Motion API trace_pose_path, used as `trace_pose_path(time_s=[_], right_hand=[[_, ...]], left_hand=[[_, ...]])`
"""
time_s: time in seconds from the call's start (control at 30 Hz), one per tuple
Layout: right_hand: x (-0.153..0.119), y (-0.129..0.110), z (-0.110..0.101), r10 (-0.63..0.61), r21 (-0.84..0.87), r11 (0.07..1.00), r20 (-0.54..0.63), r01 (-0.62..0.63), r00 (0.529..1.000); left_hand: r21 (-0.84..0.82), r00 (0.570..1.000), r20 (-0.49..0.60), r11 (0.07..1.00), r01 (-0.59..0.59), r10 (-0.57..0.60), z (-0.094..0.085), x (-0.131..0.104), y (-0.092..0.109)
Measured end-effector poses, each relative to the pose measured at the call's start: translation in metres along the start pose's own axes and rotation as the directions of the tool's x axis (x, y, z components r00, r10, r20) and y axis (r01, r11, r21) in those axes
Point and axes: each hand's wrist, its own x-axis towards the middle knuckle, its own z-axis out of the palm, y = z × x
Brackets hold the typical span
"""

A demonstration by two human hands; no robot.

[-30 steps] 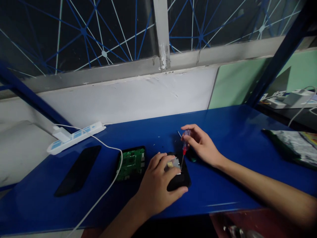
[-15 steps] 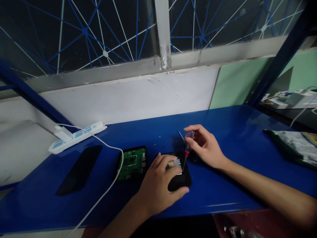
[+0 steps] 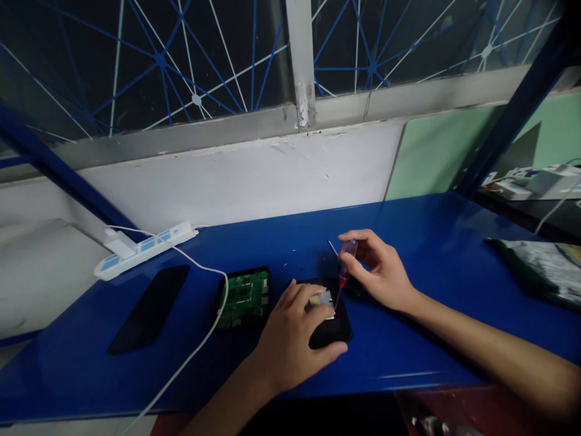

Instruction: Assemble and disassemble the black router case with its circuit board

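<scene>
My left hand [image 3: 297, 339] is closed around the left side of a black case [image 3: 333, 333], its fingers on a silvery metal part [image 3: 325, 298] with a yellowish patch. In my right hand [image 3: 381, 269] is a screwdriver [image 3: 348, 257] with a clear handle and red collar, pinched between thumb and fingers. The screwdriver slants down, its tip at the right edge of the metal part. To the left of my left hand lies an open black case with a green circuit board [image 3: 246, 295] inside.
A black panel [image 3: 149, 310] lies at the left, near a white power strip [image 3: 147, 248]. A white cable [image 3: 200, 348] crosses the blue table [image 3: 417, 357]. Behind my right hand lies a thin metal rod [image 3: 333, 247]. A silvery bag [image 3: 535, 266] is at the right.
The view has shifted very slightly. Both hands keep nearly the same pose, with the screwdriver still at the metal part.
</scene>
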Motion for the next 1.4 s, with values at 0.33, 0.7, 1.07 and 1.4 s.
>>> trace_pose_path(time_s=[0.33, 0.7, 1.07, 1.4], right_hand=[[-0.0011, -0.0003, 0.0000, -0.021, 0.002, 1.000, 0.014, 0.021, 1.000], [0.0001, -0.0033, 0.0000, -0.029, -0.005, 1.000, 0.032, 0.029, 0.999], [0.0004, -0.0013, 0.0009, 0.013, 0.037, 0.999, 0.012, -0.014, 1.000], [0.0006, 0.0000, 0.0007, 0.015, 0.057, 0.998, 0.031, -0.017, 0.999]], left_hand=[[0.016, 1.000, 0.007, 1.000, 0.002, -0.002, 0.0010, 0.0004, -0.0017], [0.018, 1.000, -0.020, 1.000, -0.007, 0.007, 0.0031, 0.0009, -0.0017], [0.020, 0.999, -0.028, 0.999, -0.032, 0.032, 0.0043, 0.0006, -0.0034], [-0.001, 1.000, -0.025, 1.000, -0.018, 0.018, 0.0015, 0.0022, -0.0013]])
